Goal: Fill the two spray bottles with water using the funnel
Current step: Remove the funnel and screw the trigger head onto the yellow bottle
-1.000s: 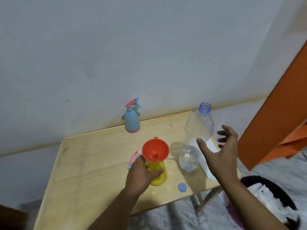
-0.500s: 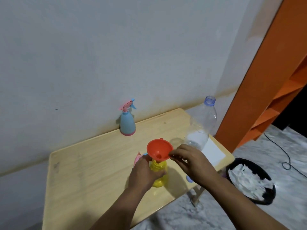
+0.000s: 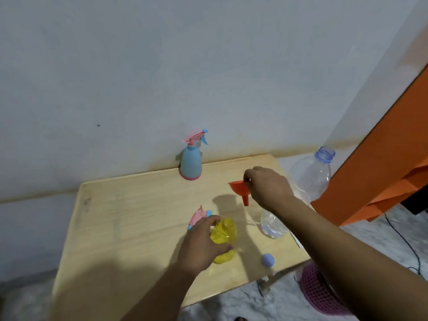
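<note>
Funnel (image 3: 239, 189) pinched aloft by right hand (image 3: 268, 187); yellow bottle (image 3: 224, 239) gripped by left hand (image 3: 200, 244). Step judged: funnel removal, capping next.

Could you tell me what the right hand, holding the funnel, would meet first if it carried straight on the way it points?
Probably nothing on the table: the right hand points left and back, so past the funnel comes the wall.
</note>
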